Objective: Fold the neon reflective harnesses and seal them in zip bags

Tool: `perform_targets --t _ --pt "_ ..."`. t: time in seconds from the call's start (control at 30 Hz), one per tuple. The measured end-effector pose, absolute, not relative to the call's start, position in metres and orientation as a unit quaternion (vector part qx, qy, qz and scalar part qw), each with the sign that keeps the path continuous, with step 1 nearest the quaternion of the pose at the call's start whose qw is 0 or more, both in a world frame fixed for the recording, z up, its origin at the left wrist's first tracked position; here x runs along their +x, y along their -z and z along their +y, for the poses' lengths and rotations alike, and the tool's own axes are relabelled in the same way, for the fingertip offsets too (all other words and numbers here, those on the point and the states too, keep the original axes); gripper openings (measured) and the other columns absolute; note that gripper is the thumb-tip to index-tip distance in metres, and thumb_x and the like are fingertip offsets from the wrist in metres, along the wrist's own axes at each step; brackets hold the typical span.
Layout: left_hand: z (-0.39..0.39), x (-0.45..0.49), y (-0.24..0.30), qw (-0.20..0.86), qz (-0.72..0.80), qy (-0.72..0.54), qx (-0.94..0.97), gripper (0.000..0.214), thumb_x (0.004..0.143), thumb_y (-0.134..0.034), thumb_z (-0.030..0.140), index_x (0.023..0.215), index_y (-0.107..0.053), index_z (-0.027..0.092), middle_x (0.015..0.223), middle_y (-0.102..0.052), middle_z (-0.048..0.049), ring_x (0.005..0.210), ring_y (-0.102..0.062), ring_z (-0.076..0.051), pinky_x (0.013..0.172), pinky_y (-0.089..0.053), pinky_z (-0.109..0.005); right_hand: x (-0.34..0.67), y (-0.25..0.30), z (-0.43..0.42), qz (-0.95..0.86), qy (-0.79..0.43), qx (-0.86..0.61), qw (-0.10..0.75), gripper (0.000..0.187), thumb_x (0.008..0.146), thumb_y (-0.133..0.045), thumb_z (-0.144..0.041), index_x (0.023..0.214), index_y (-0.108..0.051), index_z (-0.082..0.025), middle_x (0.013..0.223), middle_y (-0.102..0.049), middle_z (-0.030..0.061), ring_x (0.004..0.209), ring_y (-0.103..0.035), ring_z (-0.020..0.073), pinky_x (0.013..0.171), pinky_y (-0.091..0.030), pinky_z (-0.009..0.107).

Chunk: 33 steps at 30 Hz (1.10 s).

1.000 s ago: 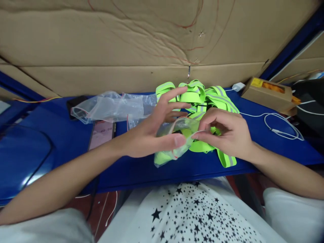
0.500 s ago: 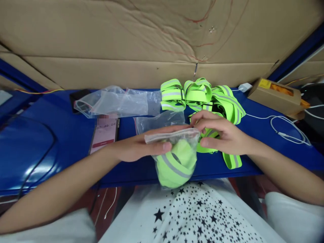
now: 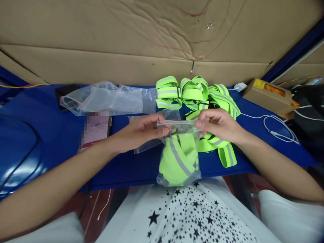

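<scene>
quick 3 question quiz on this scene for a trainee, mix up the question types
1. True or false: the clear bag is empty.
2. Which part of the bag do the left hand and right hand pinch? A bottom, B top edge, C middle.
3. Fill in: the loose green bands lie on the blue ___ beyond the hands.

Key: 1 false, a folded green band is inside; 2 B; 3 table.
</scene>
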<state>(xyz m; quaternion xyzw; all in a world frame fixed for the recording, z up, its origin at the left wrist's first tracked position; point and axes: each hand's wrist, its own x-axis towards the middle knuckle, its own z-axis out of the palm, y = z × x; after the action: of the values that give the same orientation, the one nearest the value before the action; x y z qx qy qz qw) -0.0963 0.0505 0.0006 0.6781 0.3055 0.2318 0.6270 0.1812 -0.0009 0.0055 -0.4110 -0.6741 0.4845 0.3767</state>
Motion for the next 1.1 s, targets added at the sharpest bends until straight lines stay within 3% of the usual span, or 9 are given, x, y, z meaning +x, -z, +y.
perform_targets --t 0.17,0.27,0.4,0.5,0.6,0.7,0.87,0.93,1.1 --pt "0.050 -0.095 0.005 0.656 0.343 -0.292 0.606 0.039 0.081 -0.082 0.050 0.077 -0.058 0.020 0.077 -0.065 0.0006 0.071 -0.059 -0.013 0.065 -0.050 -0.023 0.180 0.001 0.005 -0.682 -0.459 -0.396 0.409 0.030 0.087 -0.080 -0.042 0.085 -0.066 -0.015 0.067 -0.068 -0.0012 0.056 -0.058 0.0062 0.053 -0.044 0.017" --pt "0.051 -0.095 0.006 0.634 0.370 -0.328 0.595 0.034 0.079 -0.085 0.046 0.096 -0.065 0.024 0.080 -0.068 0.0007 0.073 -0.062 -0.015 0.064 -0.049 -0.023 0.181 0.001 0.008 -0.681 -0.486 -0.386 0.389 0.030 0.090 -0.077 -0.042 0.090 -0.065 -0.014 0.069 -0.069 -0.0007 0.059 -0.062 0.0074 0.056 -0.047 0.018" --pt "0.054 -0.097 0.009 0.677 0.335 -0.309 0.578 0.050 0.085 -0.081 0.042 0.130 -0.061 0.032 0.092 -0.074 -0.0005 0.088 -0.069 -0.019 0.075 -0.052 -0.027 0.186 0.000 0.010 -0.681 -0.490 -0.382 0.387 0.032 0.093 -0.074 -0.044 0.100 -0.063 -0.015 0.066 -0.066 -0.0029 0.058 -0.063 0.0073 0.053 -0.046 0.017" --pt "0.053 -0.098 0.009 0.717 0.299 -0.301 0.553 0.055 0.087 -0.079 0.041 0.138 -0.057 0.036 0.103 -0.076 -0.0021 0.101 -0.071 -0.024 0.087 -0.053 -0.034 0.187 0.001 0.010 -0.689 -0.479 -0.381 0.388 0.034 0.094 -0.073 -0.044 0.111 -0.063 -0.016 0.075 -0.068 -0.0020 0.064 -0.065 0.0072 0.056 -0.049 0.016" --pt "0.049 -0.096 0.008 0.729 0.303 -0.311 0.530 0.062 0.085 -0.080 0.039 0.142 -0.055 0.037 0.102 -0.077 -0.0022 0.097 -0.071 -0.024 0.086 -0.054 -0.035 0.184 0.003 0.010 -0.680 -0.497 -0.376 0.386 0.032 0.092 -0.075 -0.040 0.111 -0.065 -0.016 0.082 -0.070 -0.0009 0.067 -0.067 0.0077 0.059 -0.053 0.017" --pt "0.046 -0.092 0.010 0.727 0.331 -0.336 0.500 0.057 0.084 -0.082 0.038 0.136 -0.061 0.035 0.104 -0.077 -0.0019 0.098 -0.071 -0.022 0.086 -0.057 -0.034 0.179 0.007 0.009 -0.657 -0.500 -0.375 0.422 0.029 0.088 -0.080 -0.034 0.106 -0.066 -0.016 0.082 -0.070 -0.0012 0.068 -0.067 0.0080 0.062 -0.056 0.018" --pt "0.044 -0.089 0.018 0.703 0.373 -0.326 0.510 0.031 0.082 -0.085 0.046 0.097 -0.081 0.020 0.109 -0.079 -0.0064 0.107 -0.070 -0.020 0.098 -0.056 -0.031 0.177 0.007 0.010 -0.625 -0.482 -0.407 0.459 0.037 0.081 -0.086 -0.032 0.107 -0.065 -0.017 0.082 -0.072 -0.0010 0.068 -0.069 0.0095 0.061 -0.057 0.020" --pt "0.044 -0.090 0.019 0.689 0.379 -0.341 0.515 0.029 0.081 -0.085 0.045 0.096 -0.082 0.021 0.107 -0.079 -0.0055 0.105 -0.071 -0.019 0.096 -0.056 -0.030 0.180 0.006 0.011 -0.615 -0.488 -0.427 0.448 0.036 0.081 -0.085 -0.035 0.106 -0.068 -0.016 0.080 -0.072 -0.0010 0.066 -0.068 0.0096 0.060 -0.056 0.020" --pt "0.046 -0.092 0.017 0.675 0.370 -0.360 0.528 0.027 0.086 -0.080 0.044 0.102 -0.082 0.023 0.106 -0.079 -0.0056 0.105 -0.071 -0.021 0.093 -0.056 -0.029 0.188 0.005 0.015 -0.616 -0.500 -0.455 0.404 0.034 0.081 -0.085 -0.043 0.077 -0.067 -0.014 0.065 -0.066 -0.0003 0.057 -0.060 0.0081 0.052 -0.048 0.020"
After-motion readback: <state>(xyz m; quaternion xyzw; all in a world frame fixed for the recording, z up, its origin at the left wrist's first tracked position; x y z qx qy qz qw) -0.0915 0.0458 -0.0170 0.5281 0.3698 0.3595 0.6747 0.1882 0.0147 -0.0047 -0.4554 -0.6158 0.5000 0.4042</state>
